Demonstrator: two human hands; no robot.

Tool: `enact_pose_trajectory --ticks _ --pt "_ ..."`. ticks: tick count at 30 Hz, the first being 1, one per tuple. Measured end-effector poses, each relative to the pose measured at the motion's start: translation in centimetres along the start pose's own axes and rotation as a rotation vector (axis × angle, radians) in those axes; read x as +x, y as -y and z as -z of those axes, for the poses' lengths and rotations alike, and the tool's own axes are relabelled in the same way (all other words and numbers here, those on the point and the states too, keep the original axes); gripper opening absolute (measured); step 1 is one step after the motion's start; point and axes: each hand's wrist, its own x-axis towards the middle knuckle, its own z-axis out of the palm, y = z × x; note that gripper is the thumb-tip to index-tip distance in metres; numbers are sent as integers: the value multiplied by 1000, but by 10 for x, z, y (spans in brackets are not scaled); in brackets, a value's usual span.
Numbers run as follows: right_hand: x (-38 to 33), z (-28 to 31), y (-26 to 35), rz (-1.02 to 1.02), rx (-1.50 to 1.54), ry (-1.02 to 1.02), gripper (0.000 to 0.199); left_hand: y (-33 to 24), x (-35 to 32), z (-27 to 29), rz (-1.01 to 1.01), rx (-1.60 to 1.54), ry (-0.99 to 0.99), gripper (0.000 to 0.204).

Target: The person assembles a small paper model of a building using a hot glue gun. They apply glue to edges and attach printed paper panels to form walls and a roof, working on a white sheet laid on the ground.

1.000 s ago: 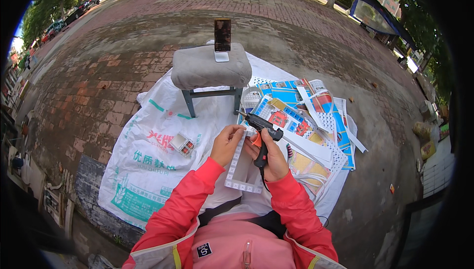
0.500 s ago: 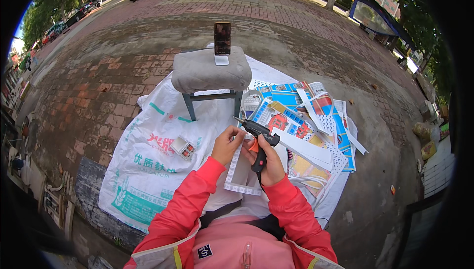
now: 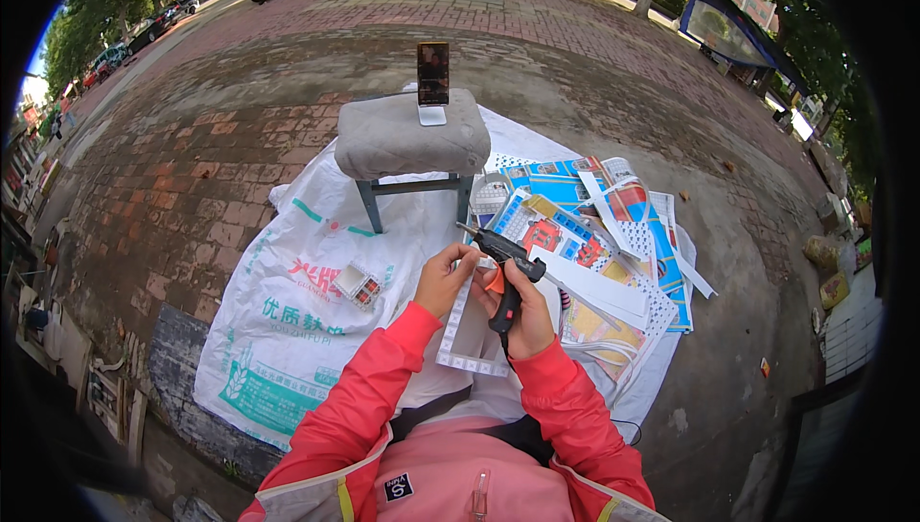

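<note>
Fingers of the right hand (image 3: 525,316) are wrapped tight around the black handle of a glue gun (image 3: 506,263), with one finger by its orange trigger. The gun's nozzle points up and to the left, toward the stool. That forearm, in a red sleeve, comes up from the lower edge and bends inward at the wrist.

Just beside it, the left hand (image 3: 444,278) has its fingers curled and pinched on the upper end of a white perforated card strip (image 3: 458,330), which runs down between the two forearms. The gun's tip sits just above that pinched end; whether it touches cannot be told.

Both hands are over the middle of a white woven sack (image 3: 287,330) spread on the brick pavement. A grey cushioned stool (image 3: 412,134) stands at the sack's far edge with a phone (image 3: 433,73) propped on it. Printed paper sheets (image 3: 585,234) lie along the sack's right edge, and a small box (image 3: 357,282) lies left of the hands.

Compared with half a second before, the hands and gun sit in much the same place, with the same grip; nothing around them has shifted.
</note>
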Motion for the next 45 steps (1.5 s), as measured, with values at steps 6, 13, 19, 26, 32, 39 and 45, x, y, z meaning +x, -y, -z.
enact_pose_trajectory --ticks 6,13,19,26,32,39,45 --pt "-2 -7 1 3 9 -25 27 1 0 1 -20 11 27 19" --pt "2 -13 17 93 79 -79 23 -9 2 16 15 -96 36 49" --pt "1 -9 27 254 220 -142 20 -14 -62 22 45 310 5 113" --pt "-10 -7 40 215 137 -146 22 -4 -71 -1 -8 236 -115 86" --pt "-38 1 46 148 39 -141 30 -26 -25 27 -47 409 302 68" --pt "-51 13 35 138 20 -186 31 -29 -61 -1 -96 537 -88 111" --pt "-67 8 47 -16 -273 -85 32 -14 -83 -19 -79 538 -23 99"
